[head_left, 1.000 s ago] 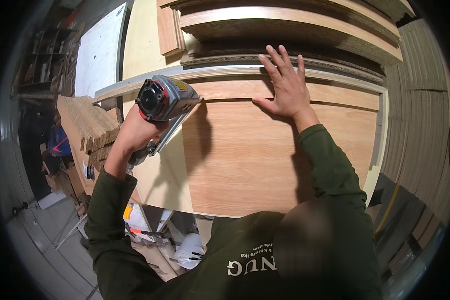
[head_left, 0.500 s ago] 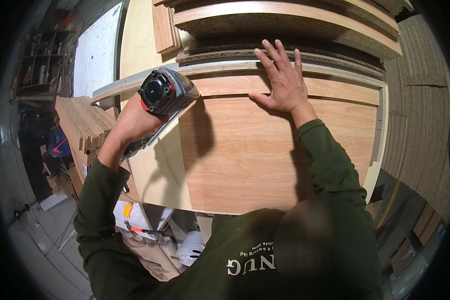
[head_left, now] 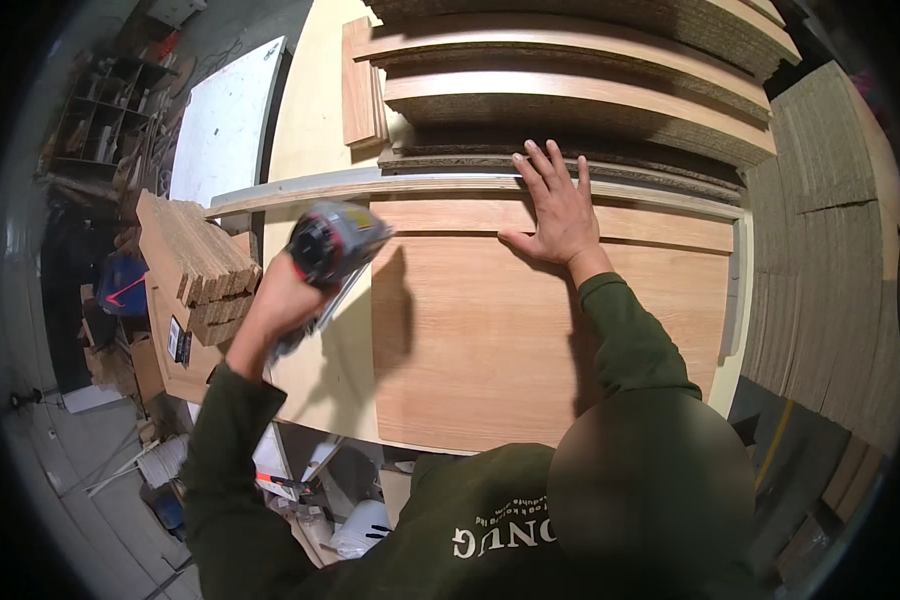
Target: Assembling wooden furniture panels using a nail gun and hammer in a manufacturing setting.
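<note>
My left hand (head_left: 288,298) is wrapped round a nail gun (head_left: 335,240) with a black round cap and a grey body, slightly blurred. Its nose hangs by the left end of a narrow wood strip (head_left: 450,214). Whether the nose touches the strip, I cannot tell. Beside it lies a wide wood-grain panel (head_left: 490,340), set against the strip. My right hand (head_left: 562,215) lies flat with fingers spread. Its palm and thumb rest on the strip, while the fingertips reach over the pale rail (head_left: 430,184) behind it.
Stacked wood-faced boards (head_left: 590,95) stand beyond the rail. Short chipboard pieces (head_left: 195,260) are piled at the left, and tall board stacks (head_left: 810,280) rise at the right. A white panel (head_left: 225,120) lies far left. Below the bench edge sits a white container (head_left: 360,530).
The view has shifted, so the bench sits lower in the picture. My left hand and the nail gun have moved slightly toward me and left; my right hand stays flat in place.
</note>
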`<state>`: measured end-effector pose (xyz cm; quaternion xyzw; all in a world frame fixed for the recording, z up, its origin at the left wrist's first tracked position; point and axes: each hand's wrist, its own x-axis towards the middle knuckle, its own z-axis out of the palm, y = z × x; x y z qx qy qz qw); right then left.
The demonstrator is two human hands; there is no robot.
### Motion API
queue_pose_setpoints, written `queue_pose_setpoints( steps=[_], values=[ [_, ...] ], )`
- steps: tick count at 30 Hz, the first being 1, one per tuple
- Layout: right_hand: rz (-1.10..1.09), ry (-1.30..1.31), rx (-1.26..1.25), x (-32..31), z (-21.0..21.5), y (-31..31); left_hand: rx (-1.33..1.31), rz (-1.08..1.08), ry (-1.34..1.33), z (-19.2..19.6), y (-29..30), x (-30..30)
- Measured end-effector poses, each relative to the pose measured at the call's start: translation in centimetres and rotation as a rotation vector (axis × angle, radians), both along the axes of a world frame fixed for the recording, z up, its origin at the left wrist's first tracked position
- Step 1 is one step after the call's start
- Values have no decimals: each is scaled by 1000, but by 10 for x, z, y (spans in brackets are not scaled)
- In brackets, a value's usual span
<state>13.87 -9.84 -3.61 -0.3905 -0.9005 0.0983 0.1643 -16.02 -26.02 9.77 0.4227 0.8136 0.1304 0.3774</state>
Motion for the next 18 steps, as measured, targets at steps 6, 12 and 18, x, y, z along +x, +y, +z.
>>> queue_pose_setpoints(
  steps=[6, 12, 18],
  values=[
    [5, -29, 23, 2, 8, -6, -22, 138, 534, -25, -89, -9],
    [-161, -162, 78, 46, -2, -9, 69, 15, 659, -90, -121, -1],
    [-629, -141, -77, 172, 8, -36, 240, 130, 384, -23, -123, 0]
  ],
)
